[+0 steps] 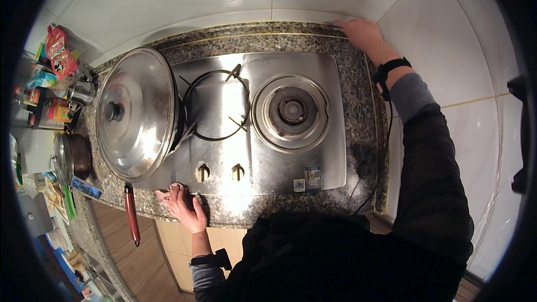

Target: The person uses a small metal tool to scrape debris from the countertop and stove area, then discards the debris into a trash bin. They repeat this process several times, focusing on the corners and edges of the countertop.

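Note:
My left hand [184, 209] rests on a pink cloth [161, 196] at the front edge of the granite countertop [268, 214], beside the steel gas cooktop [272, 172]. At the back right corner, my right hand [360, 34] reaches to the raised granite ledge along the wall; its fingertips are hard to make out, and whether it holds anything cannot be told. The right burner [292, 111] is uncovered, with no pan support around it. A round black pan support [247, 105] lies between this burner and a lidded pan [136, 113] on the left side.
The pan's red-brown handle [131, 218] sticks out over the counter's front edge. Farther left stand a lidded pot [75, 157], a phone [86, 187], a metal pitcher [82, 91] and a rack of packets and jars [54, 109]. Tiled walls [444, 42] bound the back and right.

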